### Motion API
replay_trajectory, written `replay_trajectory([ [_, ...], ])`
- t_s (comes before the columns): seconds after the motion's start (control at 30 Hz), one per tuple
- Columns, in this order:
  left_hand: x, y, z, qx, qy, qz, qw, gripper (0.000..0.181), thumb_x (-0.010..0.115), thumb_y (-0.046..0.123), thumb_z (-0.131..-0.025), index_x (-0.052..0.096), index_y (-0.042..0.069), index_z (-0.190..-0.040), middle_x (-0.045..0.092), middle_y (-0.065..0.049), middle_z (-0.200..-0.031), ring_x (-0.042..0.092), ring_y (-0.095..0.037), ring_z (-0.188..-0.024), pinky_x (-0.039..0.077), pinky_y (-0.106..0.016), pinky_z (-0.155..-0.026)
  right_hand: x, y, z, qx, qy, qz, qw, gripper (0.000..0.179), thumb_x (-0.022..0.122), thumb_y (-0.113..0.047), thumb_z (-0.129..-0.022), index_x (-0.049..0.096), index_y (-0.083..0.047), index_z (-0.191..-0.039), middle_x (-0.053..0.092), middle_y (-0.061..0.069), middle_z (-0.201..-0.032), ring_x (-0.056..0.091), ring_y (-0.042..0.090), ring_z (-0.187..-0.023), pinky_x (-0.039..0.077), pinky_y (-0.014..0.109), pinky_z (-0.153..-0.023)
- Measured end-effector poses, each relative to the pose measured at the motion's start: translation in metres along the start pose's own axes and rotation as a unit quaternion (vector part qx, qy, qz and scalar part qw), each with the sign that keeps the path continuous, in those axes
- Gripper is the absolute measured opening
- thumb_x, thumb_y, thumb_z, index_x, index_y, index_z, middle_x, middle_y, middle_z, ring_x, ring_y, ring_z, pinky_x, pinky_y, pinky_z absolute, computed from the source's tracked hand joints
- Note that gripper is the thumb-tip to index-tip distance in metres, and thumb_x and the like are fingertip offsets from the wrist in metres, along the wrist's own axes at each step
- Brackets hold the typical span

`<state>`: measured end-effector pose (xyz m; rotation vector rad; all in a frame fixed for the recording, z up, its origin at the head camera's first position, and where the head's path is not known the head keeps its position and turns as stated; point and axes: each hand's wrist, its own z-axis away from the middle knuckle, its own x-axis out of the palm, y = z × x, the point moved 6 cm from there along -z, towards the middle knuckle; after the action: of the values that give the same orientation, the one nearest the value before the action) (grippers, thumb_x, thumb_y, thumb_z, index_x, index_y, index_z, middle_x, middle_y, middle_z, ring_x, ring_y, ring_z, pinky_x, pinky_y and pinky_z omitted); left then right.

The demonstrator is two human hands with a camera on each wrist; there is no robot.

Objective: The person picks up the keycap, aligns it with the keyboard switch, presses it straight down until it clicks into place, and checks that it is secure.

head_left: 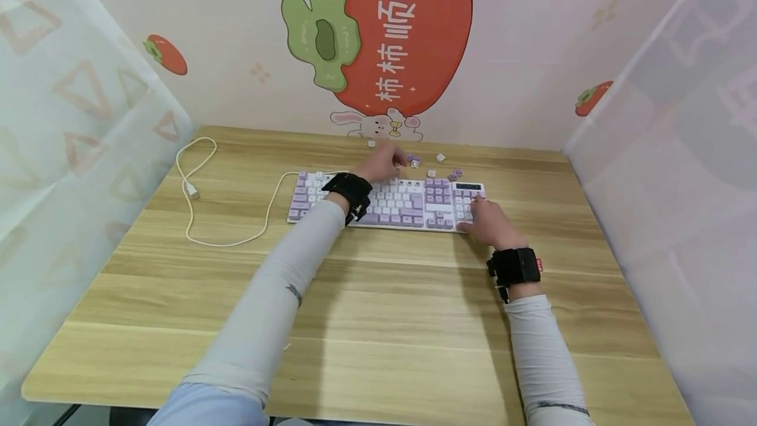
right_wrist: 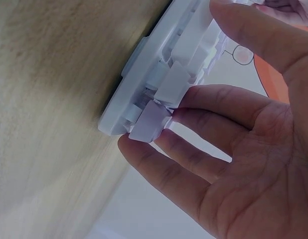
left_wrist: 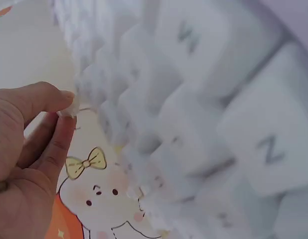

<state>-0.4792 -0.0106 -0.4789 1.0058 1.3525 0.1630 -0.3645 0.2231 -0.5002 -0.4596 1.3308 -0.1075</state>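
The person's left hand pinched a small white keycap near the far edge of a purple-and-white keyboard on a wooden table. The right hand – fingers spread apart – touched the keyboard's right end. Loose keycaps lay behind it.

On the wood-grained table lie a keyboard, cable and, seemingly, keycaps.
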Motion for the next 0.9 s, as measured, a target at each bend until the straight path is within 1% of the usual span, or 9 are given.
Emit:
replay_trajectory([
  [0.1, -0.012, 0.004, 0.004, 0.016, 0.017, 0.021, 0.9995, 0.025, 0.062, -0.01, -0.088, 0.074, -0.008, -0.11, 0.071, -0.024, -0.11, 0.057, -0.029, -0.09, 0.052, -0.037, -0.082, -0.002, -0.002, 0.0, 0.0, -0.001, 0.002, 1.0, 0.049, 0.073, -0.025, -0.094, 0.054, 0.014, -0.118, 0.051, 0.037, -0.134, 0.055, 0.034, -0.091, 0.048, 0.047, -0.083],
  [0.17, -0.019, 0.004, 0.006, 0.034, 0.03, 0.034, 0.9984, 0.023, 0.063, -0.009, -0.088, 0.075, -0.006, -0.107, 0.072, -0.024, -0.108, 0.06, -0.027, -0.089, 0.053, -0.035, -0.081, -0.003, -0.003, 0.0, -0.003, 0.001, 0.004, 1.0, 0.048, 0.073, -0.024, -0.094, 0.055, 0.014, -0.116, 0.052, 0.037, -0.134, 0.055, 0.034, -0.091, 0.048, 0.046, -0.083],
  [0.23, -0.025, 0.004, 0.009, 0.053, 0.044, 0.052, 0.9963, 0.021, 0.064, -0.008, -0.088, 0.076, -0.005, -0.105, 0.073, -0.024, -0.107, 0.062, -0.027, -0.089, 0.054, -0.034, -0.082, -0.004, -0.004, 0.0, -0.005, 0.001, 0.005, 1.0, 0.046, 0.073, -0.024, -0.094, 0.056, 0.014, -0.114, 0.051, 0.038, -0.133, 0.055, 0.034, -0.091, 0.048, 0.046, -0.081],
  [0.33, -0.032, 0.004, 0.013, 0.072, 0.061, 0.081, 0.9923, 0.02, 0.065, -0.008, -0.087, 0.076, -0.006, -0.104, 0.072, -0.025, -0.107, 0.064, -0.026, -0.091, 0.055, -0.034, -0.084, -0.005, -0.005, 0.0, -0.007, 0.003, 0.008, 0.9999, 0.049, 0.073, -0.023, -0.094, 0.055, 0.016, -0.118, 0.049, 0.04, -0.136, 0.055, 0.035, -0.093, 0.049, 0.047, -0.083],
  [0.4, -0.035, 0.006, 0.018, 0.073, 0.068, 0.096, 0.9903, 0.021, 0.067, -0.008, -0.086, 0.076, -0.005, -0.105, 0.072, -0.024, -0.107, 0.065, -0.026, -0.093, 0.056, -0.034, -0.085, -0.005, -0.005, 0.0, -0.005, 0.001, 0.006, 1.0, 0.053, 0.073, -0.023, -0.094, 0.053, 0.017, -0.122, 0.05, 0.04, -0.135, 0.056, 0.036, -0.096, 0.049, 0.048, -0.085],
  [0.57, -0.04, 0.009, 0.028, 0.068, 0.084, 0.11, 0.988, 0.024, 0.068, -0.01, -0.084, 0.076, -0.003, -0.107, 0.072, -0.017, -0.107, 0.065, -0.026, -0.097, 0.055, -0.033, -0.089, -0.004, -0.006, 0.0, -0.002, -0.002, 0.003, 1.0, 0.059, 0.072, -0.023, -0.095, 0.049, 0.019, -0.129, 0.05, 0.039, -0.136, 0.056, 0.037, -0.101, 0.049, 0.051, -0.091],
  [0.67, -0.041, 0.01, 0.032, 0.073, 0.09, 0.118, 0.9863, 0.025, 0.069, -0.011, -0.084, 0.075, -0.004, -0.107, 0.072, -0.019, -0.108, 0.065, -0.029, -0.1, 0.054, -0.033, -0.091, -0.003, -0.005, -0.001, -0.003, -0.003, 0.004, 1.0, 0.058, 0.072, -0.023, -0.095, 0.049, 0.019, -0.129, 0.047, 0.04, -0.14, 0.056, 0.038, -0.101, 0.049, 0.051, -0.091],
  [0.77, -0.041, 0.011, 0.036, 0.076, 0.087, 0.125, 0.9854, 0.026, 0.068, -0.012, -0.084, 0.075, -0.005, -0.108, 0.07, -0.02, -0.11, 0.064, -0.035, -0.104, 0.053, -0.035, -0.094, -0.002, -0.004, -0.001, -0.006, -0.002, 0.009, 0.9999, 0.053, 0.072, -0.023, -0.095, 0.053, 0.017, -0.122, 0.05, 0.038, -0.136, 0.056, 0.037, -0.098, 0.049, 0.05, -0.089],
  [0.9, -0.043, 0.011, 0.041, 0.078, 0.09, 0.132, 0.984, 0.029, 0.065, -0.013, -0.083, 0.074, -0.005, -0.109, 0.069, -0.021, -0.114, 0.062, -0.04, -0.11, 0.051, -0.041, -0.099, -0.001, -0.003, 0.002, -0.01, 0.002, 0.01, 0.9999, 0.042, 0.072, -0.023, -0.094, 0.056, 0.013, -0.109, 0.055, 0.032, -0.122, 0.054, 0.034, -0.09, 0.049, 0.047, -0.082],
])
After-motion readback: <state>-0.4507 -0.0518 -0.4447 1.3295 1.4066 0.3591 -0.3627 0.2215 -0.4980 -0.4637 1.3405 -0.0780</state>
